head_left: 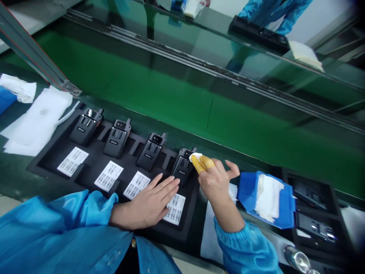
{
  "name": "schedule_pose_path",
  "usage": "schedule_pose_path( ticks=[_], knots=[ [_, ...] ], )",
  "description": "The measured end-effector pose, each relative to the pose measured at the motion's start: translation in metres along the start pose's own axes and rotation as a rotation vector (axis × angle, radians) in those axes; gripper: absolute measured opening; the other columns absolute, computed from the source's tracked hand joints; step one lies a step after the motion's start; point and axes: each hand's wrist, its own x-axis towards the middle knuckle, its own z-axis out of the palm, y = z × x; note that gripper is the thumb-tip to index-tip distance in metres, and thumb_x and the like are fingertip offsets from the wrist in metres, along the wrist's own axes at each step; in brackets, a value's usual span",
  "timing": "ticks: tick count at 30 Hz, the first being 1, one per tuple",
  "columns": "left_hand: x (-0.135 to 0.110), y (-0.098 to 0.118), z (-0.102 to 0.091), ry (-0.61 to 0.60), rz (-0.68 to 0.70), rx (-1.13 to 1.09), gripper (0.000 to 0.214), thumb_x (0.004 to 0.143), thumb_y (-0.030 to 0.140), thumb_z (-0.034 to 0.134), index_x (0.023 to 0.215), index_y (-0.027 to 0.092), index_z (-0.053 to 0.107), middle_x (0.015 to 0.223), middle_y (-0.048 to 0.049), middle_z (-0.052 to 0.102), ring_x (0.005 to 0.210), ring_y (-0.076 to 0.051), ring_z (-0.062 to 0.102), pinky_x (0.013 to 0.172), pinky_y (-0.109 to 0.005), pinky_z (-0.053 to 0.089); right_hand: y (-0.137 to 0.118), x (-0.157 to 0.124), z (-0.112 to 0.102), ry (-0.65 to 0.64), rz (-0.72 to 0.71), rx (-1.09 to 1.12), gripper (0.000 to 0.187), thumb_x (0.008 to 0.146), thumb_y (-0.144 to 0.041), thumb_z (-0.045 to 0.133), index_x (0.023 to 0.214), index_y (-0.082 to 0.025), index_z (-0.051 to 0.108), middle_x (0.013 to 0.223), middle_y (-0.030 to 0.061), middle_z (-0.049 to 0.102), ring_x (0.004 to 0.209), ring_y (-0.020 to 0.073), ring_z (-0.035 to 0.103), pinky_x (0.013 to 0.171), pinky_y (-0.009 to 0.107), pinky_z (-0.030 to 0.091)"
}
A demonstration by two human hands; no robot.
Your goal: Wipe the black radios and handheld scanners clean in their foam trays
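Observation:
Several black handheld radios marked "Riton" lie back-up in a row in a black foam tray. At the row's right end, my right hand, with yellow finger cots on two fingers, pinches a small white wipe against the upper part of a radio. My left hand rests flat with its fingers stretched out, fingertips at that radio's lower end. It partly covers a white barcode label sheet. More label sheets, such as this barcode sheet, lie in front of the other radios.
Right of my right hand sits a blue box of white wipes. Beyond it a second black tray holds more devices, near a metal can. White sheets lie at left. A green conveyor belt runs behind; another person's blue sleeves show across it.

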Motion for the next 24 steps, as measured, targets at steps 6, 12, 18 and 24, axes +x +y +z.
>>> schedule_pose_path(
  ticks=[6, 12, 18, 24],
  knots=[
    [-0.001, 0.001, 0.001, 0.004, 0.003, 0.031, 0.052, 0.091, 0.029, 0.042, 0.137, 0.007, 0.037, 0.149, -0.0109, 0.029, 0.139, -0.026, 0.023, 0.115, -0.046, 0.015, -0.011, 0.007, -0.003, 0.102, 0.137, -0.117, 0.026, 0.072, -0.001, 0.048, 0.053, -0.018, 0.053, 0.085, 0.0007, 0.062, 0.078, 0.0131, 0.046, 0.093, 0.04, 0.019],
    [-0.002, 0.0, 0.007, 0.039, 0.002, 0.054, 0.054, 0.09, 0.031, 0.043, 0.138, 0.009, 0.036, 0.149, -0.0102, 0.029, 0.14, -0.025, 0.02, 0.115, -0.046, 0.009, -0.034, 0.028, 0.006, 0.115, 0.115, -0.121, 0.024, 0.075, -0.003, 0.049, 0.068, -0.021, 0.063, 0.084, 0.0009, 0.062, 0.077, 0.0139, 0.044, 0.093, 0.04, 0.017],
    [-0.002, 0.0, 0.009, 0.05, 0.004, 0.067, 0.056, 0.089, 0.031, 0.045, 0.139, 0.009, 0.035, 0.149, -0.0115, 0.028, 0.139, -0.026, 0.021, 0.115, -0.047, 0.011, -0.021, 0.003, 0.001, 0.036, 0.238, -0.149, 0.024, 0.071, -0.002, 0.047, 0.056, -0.018, 0.057, 0.085, 0.0029, 0.061, 0.078, 0.0155, 0.044, 0.09, 0.041, 0.018],
    [-0.005, 0.003, 0.011, 0.11, 0.009, 0.096, 0.053, 0.089, 0.028, 0.047, 0.137, 0.009, 0.036, 0.147, -0.0123, 0.033, 0.14, -0.026, 0.02, 0.115, -0.049, 0.011, -0.027, -0.026, -0.015, 0.046, 0.308, -0.154, 0.021, 0.068, -0.003, 0.046, 0.058, -0.017, 0.057, 0.084, 0.005, 0.059, 0.078, 0.0168, 0.045, 0.087, 0.041, 0.021]
  ],
)
